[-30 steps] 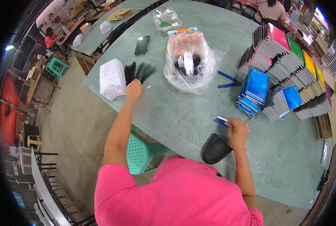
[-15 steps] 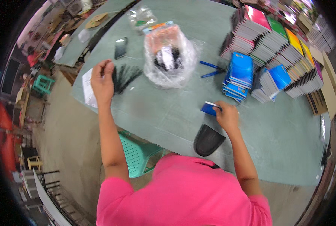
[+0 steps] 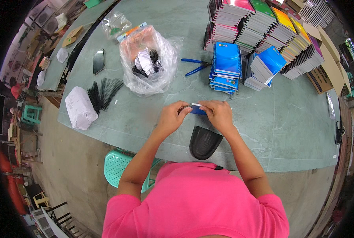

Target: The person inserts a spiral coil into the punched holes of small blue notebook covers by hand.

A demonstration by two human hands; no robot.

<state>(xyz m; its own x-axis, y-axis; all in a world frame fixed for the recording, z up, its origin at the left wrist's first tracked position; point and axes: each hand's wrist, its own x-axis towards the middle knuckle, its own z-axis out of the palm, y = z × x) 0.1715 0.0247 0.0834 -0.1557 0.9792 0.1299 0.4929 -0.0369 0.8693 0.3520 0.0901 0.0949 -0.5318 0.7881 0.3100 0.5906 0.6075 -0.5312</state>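
Near the table's front, both my hands meet at a small blue notebook (image 3: 198,110) with a white edge. My right hand (image 3: 218,114) pinches the notebook's right side. Closed at its left end, my left hand (image 3: 172,117) holds what looks like a black spiral coil (image 3: 183,108), mostly hidden by the fingers. More black spiral coils (image 3: 104,92) lie fanned out at the left, against a white paper-wrapped bundle (image 3: 81,108). Just below my hands sits a black, rounded, shallow piece (image 3: 204,143).
A clear plastic bag (image 3: 147,63) with crumpled paper and black bits stands mid-table. Blue-handled pliers (image 3: 195,66) lie beside stacked blue notebooks (image 3: 227,63). Taller stacks of coloured notebooks (image 3: 260,31) and a cardboard box (image 3: 320,79) are at right. A phone (image 3: 98,62) lies at left.
My left hand has come from the fanned coils to the notebook's left end. My right hand stays with the notebook, which now lies between both hands. The view has shifted.
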